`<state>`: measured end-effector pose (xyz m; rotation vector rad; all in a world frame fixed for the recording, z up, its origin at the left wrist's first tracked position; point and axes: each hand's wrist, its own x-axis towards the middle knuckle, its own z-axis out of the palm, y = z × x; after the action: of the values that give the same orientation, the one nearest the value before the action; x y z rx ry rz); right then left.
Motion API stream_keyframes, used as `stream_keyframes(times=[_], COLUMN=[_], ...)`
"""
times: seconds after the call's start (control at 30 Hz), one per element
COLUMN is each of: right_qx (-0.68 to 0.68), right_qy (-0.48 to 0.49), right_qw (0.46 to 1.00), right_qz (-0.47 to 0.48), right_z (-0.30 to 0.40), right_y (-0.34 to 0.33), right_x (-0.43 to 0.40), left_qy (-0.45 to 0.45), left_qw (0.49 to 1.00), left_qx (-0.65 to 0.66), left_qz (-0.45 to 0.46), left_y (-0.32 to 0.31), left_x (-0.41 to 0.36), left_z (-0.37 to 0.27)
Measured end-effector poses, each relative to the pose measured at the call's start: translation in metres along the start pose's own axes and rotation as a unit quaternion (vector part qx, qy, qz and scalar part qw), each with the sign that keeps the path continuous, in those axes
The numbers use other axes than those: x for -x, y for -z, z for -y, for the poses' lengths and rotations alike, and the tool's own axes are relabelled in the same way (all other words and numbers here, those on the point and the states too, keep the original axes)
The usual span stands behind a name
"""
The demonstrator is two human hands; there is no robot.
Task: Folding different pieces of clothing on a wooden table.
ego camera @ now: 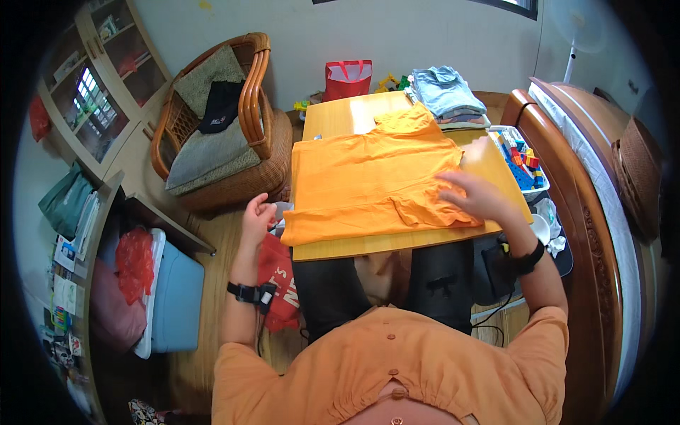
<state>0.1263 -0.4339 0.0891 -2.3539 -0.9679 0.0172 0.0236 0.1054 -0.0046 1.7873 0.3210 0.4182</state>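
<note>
An orange short-sleeved shirt (361, 175) lies spread sideways on a yellow wooden table (340, 251), its hem to the left and its collar and sleeves to the right. The near edge of its body looks turned in along a long crease. My left hand (258, 218) is raised just off the table's left side, beside the hem, fingers loosely bent and holding nothing. Over the near sleeve, at the shirt's right part, my right hand (467, 195) is spread, slightly blurred; whether its fingertips touch the cloth I cannot tell.
Folded clothes (449, 98) are stacked at the table's far right corner. A white basket of toy bricks (520, 159) stands beyond the right edge. A rattan armchair (218, 127) is at the far left, a blue storage box (178, 297) at the left, and a carved wooden bed frame (579, 228) at the right.
</note>
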Motion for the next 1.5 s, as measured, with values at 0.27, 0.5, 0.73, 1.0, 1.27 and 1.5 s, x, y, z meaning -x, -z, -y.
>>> stream_keyframes(times=[0.27, 0.5, 0.73, 1.0, 1.27, 1.5], right_qx=[0.059, 0.133, -0.118, -0.278, -0.258, 0.038], right_qy=[-0.162, -0.308, -0.309, -0.193, -0.324, -0.161], right_qw=[0.981, 0.939, 0.939, 0.933, 0.907, 0.98], right_qz=[-0.091, -0.078, -0.093, -0.124, 0.071, -0.115], right_z=[-0.079, -0.124, -0.134, -0.087, -0.073, -0.034], right_y=[0.032, 0.01, 0.023, 0.067, 0.008, 0.002], right_x=[-0.148, -0.221, -0.216, -0.11, -0.02, -0.012], left_qy=[-0.082, -0.147, -0.115, -0.245, -0.209, -0.308], left_qw=[0.975, 0.92, 0.863, 0.964, 0.93, 0.911], left_qx=[-0.203, -0.36, -0.484, -0.065, -0.253, -0.254], left_qz=[0.039, 0.054, 0.091, 0.078, 0.163, 0.101], left_y=[-0.036, -0.082, -0.09, -0.05, -0.027, -0.044], left_x=[-0.135, -0.203, -0.209, -0.129, -0.018, -0.006], left_z=[-0.025, -0.023, -0.036, -0.062, -0.025, -0.039])
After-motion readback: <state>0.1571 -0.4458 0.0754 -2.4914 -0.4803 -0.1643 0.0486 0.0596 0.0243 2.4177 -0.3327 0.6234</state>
